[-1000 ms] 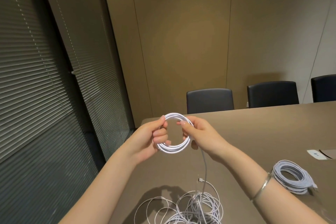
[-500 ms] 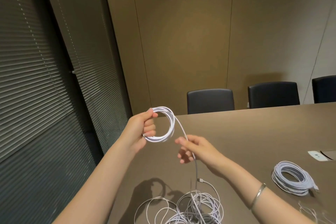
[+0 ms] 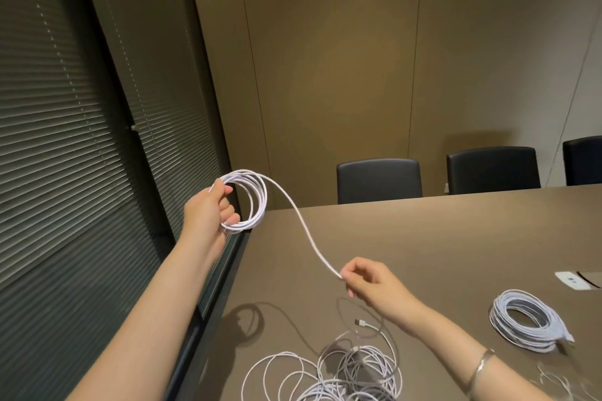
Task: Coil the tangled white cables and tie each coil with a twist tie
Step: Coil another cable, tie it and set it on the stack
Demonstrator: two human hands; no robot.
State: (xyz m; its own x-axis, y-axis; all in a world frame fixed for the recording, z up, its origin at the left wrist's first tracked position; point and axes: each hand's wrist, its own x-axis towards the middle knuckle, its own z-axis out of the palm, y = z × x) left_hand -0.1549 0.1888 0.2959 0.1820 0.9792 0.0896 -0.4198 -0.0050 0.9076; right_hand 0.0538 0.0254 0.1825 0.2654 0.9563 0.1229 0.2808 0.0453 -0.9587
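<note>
Left hand [image 3: 208,210] fingers curled round small white cable coil [image 3: 252,202], raised beyond brown table [image 3: 456,238] left edge. Right hand [image 3: 374,283] fingertips pinching its trailing strand above table. Tangled white cables [image 3: 342,374] on table's near edge; finished coil [image 3: 527,322] at right.

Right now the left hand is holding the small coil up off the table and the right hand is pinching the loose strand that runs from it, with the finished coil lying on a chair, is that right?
Not quite. The head view shows the finished coil lying on the table, to the right, not on a chair. The rest stands: the left hand holds the small coil up, and the right hand pinches the loose strand.
</note>
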